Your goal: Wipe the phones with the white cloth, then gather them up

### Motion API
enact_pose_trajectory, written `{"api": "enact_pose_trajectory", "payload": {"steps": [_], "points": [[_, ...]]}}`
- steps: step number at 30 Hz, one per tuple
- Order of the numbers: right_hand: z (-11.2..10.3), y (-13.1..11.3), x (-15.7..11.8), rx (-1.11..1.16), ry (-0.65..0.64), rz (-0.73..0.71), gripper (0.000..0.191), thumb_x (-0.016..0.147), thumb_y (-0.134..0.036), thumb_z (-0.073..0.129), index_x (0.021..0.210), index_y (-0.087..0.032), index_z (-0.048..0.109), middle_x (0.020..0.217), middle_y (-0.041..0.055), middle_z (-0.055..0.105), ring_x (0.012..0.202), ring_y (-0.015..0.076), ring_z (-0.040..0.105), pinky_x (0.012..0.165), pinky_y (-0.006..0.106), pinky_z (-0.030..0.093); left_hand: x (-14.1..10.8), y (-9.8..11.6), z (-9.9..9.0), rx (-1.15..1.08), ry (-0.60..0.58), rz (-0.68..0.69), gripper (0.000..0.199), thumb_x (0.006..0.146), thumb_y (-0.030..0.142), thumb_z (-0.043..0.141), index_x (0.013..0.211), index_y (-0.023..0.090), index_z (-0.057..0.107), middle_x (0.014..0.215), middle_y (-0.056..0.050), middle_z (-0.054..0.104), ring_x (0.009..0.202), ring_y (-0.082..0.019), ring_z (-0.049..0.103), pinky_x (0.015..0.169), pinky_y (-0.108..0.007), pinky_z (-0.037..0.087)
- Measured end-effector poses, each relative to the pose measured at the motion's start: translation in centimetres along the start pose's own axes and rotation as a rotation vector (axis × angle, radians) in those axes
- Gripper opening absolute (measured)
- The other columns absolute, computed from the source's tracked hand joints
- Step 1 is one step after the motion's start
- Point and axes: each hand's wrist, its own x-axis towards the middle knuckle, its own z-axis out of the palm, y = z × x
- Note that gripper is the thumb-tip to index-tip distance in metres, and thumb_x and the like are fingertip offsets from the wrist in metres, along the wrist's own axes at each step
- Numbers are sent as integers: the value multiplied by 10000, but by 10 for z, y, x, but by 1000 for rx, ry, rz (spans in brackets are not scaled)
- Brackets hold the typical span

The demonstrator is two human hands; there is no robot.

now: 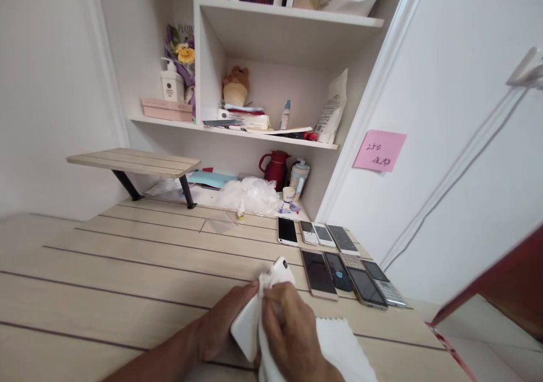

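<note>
My left hand [223,322] grips a white smartphone [246,326] by its left side, thumb along the edge. The phone is tilted, its back and dark camera lens facing up toward me. A white cloth [341,342] with a zigzag edge is bunched in my right hand [286,325], whose curled fingers press it against the phone's back. Part of the cloth wraps over the phone's upper edge, and the rest hangs down to the right over the table. The phone's screen side is hidden.
Several phones lie in two rows on the slatted table [148,280], among them a black-screened phone [287,231] and a gold phone [319,274]. A small bottle [241,210] stands near a plastic bag [250,194]. A raised wooden stand [136,162] is at the left.
</note>
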Motion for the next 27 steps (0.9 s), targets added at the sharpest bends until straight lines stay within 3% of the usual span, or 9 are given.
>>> {"api": "enact_pose_trajectory", "payload": {"steps": [2, 5, 9, 13, 17, 21, 24, 27], "points": [[4, -9, -3, 24, -121, -137, 135, 940, -152, 449, 962, -220, 563, 807, 27, 632, 672, 157, 642, 591, 250, 469, 2, 0, 1, -170, -29, -88, 465, 879, 541, 500, 779, 125, 682, 688, -76, 682, 648, -179, 634, 672, -270, 494], [8, -18, -5, 19, -226, -286, 133, 930, -171, 462, 920, -225, 583, 764, 17, 643, 598, 151, 627, 536, 249, 452, 2, 4, 0, -255, -45, -227, 581, 819, 642, 518, 730, 91, 680, 655, -107, 663, 607, -180, 616, 582, -249, 478], [9, -21, -5, -21, -299, -330, 110, 901, -174, 503, 886, -237, 593, 753, -3, 652, 603, 145, 636, 576, 248, 478, 0, 8, -3, -233, -2, -272, 646, 795, 694, 516, 802, 77, 707, 692, -123, 674, 628, -192, 624, 550, -258, 475], [4, -19, -5, 28, -183, -241, 141, 912, -150, 489, 992, -228, 576, 834, 26, 660, 639, 146, 640, 554, 242, 473, 2, 7, 5, -261, -69, -316, 523, 823, 587, 569, 635, 107, 660, 611, -77, 641, 597, -154, 608, 592, -235, 486], [-1, -8, -2, -32, -54, -94, 166, 934, -138, 458, 1028, -227, 562, 851, 41, 640, 732, 171, 650, 627, 270, 491, 2, 4, 11, -175, -36, -184, 315, 840, 400, 602, 706, 124, 676, 714, -87, 689, 688, -190, 646, 659, -278, 505], [-7, 13, 6, -99, 77, 67, 126, 946, -166, 453, 997, -219, 555, 855, 41, 632, 780, 177, 652, 679, 275, 503, -3, 5, 6, 62, -4, -40, 496, 895, 527, 489, 893, 81, 706, 760, -144, 706, 622, -206, 650, 560, -290, 505], [-12, 26, 12, -161, 185, 203, 88, 938, -216, 477, 978, -206, 554, 848, 41, 647, 740, 182, 648, 662, 285, 503, -5, 9, 3, 118, -5, -70, 605, 901, 587, 430, 943, 52, 711, 778, -158, 700, 620, -199, 653, 521, -268, 506], [-13, 31, 12, -193, 206, 290, 94, 923, -253, 499, 961, -199, 566, 835, 38, 661, 714, 187, 646, 652, 296, 501, -3, 10, 3, 70, -17, -94, 638, 897, 609, 415, 972, 48, 710, 848, -168, 701, 692, -210, 670, 536, -259, 516]]}}
